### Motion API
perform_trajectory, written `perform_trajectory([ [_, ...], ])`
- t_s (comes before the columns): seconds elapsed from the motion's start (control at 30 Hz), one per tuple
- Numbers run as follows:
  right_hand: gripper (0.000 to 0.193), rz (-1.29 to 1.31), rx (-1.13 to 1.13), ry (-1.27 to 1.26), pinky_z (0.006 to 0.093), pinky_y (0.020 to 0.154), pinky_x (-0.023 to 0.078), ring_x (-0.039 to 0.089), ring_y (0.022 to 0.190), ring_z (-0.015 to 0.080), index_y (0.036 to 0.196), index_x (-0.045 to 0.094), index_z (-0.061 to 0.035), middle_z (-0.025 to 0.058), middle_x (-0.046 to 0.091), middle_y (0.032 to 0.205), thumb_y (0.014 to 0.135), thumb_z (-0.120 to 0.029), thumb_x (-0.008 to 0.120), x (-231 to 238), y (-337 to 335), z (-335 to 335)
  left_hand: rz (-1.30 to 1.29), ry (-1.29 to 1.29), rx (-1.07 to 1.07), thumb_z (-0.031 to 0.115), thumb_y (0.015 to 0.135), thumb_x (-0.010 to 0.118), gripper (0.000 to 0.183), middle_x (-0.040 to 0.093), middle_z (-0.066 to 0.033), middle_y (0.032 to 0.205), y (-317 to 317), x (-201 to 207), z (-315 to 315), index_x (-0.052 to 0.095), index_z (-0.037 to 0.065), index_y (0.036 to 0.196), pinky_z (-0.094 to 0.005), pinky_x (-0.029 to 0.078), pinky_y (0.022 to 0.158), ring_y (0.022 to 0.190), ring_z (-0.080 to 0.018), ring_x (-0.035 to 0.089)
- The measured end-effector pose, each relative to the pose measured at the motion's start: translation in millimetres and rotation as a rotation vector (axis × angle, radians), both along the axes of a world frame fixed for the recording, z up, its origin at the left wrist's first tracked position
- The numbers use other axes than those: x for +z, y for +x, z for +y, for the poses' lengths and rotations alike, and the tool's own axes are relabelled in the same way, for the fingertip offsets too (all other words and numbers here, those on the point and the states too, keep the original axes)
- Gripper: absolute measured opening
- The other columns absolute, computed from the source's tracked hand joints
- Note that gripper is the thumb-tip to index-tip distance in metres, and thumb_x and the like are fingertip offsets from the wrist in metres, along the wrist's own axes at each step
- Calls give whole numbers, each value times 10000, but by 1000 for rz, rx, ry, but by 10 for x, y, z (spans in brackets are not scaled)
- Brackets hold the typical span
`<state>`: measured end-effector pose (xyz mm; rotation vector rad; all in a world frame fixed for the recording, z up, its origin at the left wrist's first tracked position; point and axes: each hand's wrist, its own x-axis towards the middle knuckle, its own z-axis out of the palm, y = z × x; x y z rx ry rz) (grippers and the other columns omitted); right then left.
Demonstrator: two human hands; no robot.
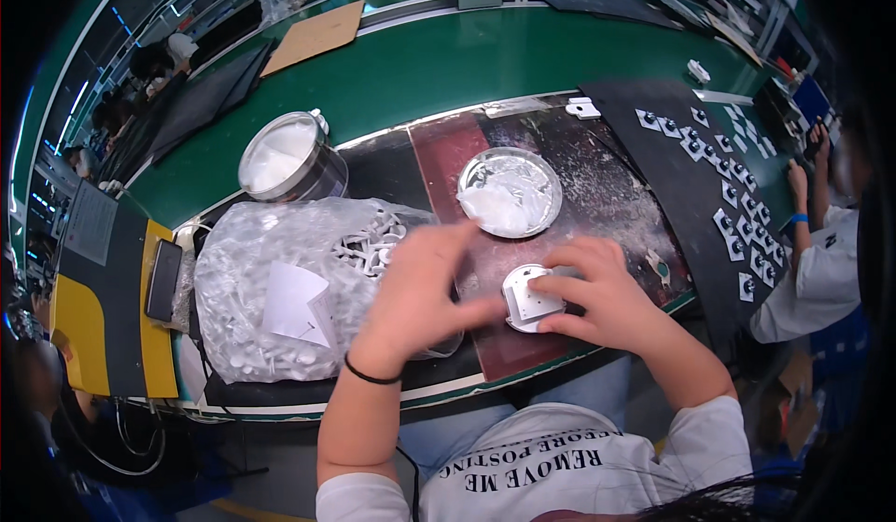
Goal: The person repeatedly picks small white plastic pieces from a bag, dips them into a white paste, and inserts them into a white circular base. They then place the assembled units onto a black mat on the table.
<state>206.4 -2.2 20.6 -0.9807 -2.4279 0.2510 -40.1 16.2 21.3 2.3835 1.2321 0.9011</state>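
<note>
My right hand [597, 293] is closed round a white round plastic part with a squarish raised plate [528, 300], held low over the dark red board. Just left of it, my left hand [420, 284] is blurred, its thumb near the part and its fingers stretched apart toward the dish. Nothing shows in that left hand. Beyond both hands stands a shallow round dish [537, 184] with a whitish, glossy substance inside. A large clear plastic bag [233, 289] of small white plastic pieces [370, 245] lies left of my left hand, a folded paper [297, 303] on top.
Behind the bag stands a clear round tub [317, 175] with white contents. A black mat [644, 153] at right carries several rows of small white parts [731, 195]. Another person [821, 251] sits at far right. A yellow and black machine [117, 307] stands at left.
</note>
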Motion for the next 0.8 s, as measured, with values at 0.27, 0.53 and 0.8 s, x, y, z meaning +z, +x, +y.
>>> perform_trajectory([
  [0.27,350,180,34,45,392,851,371,520,970,250,982,674,-134,33,583,1003,649,-190,765,97,125,-122,491,-141,518,212,765,662,217,633,-113,1051,-439,-211,188,693,77,931,-426,446,833,1008,-293,560],
  [0.53,308,311,37,87,373,806,408,545,910,256,963,663,-93,45,592,978,671,-150,743,158,120,-37,387,251,587,141,812,589,178,638,-136,1015,-470,-312,218,673,34,926,-441,446,815,967,-309,576],
  [0.8,247,231,127,28,376,790,443,591,898,270,1007,633,-77,70,625,987,799,-208,665,213,-231,203,15,243,87,37,777,622,165,624,-136,889,202,-114,-100,615,26,942,-402,477,695,807,-329,591],
])
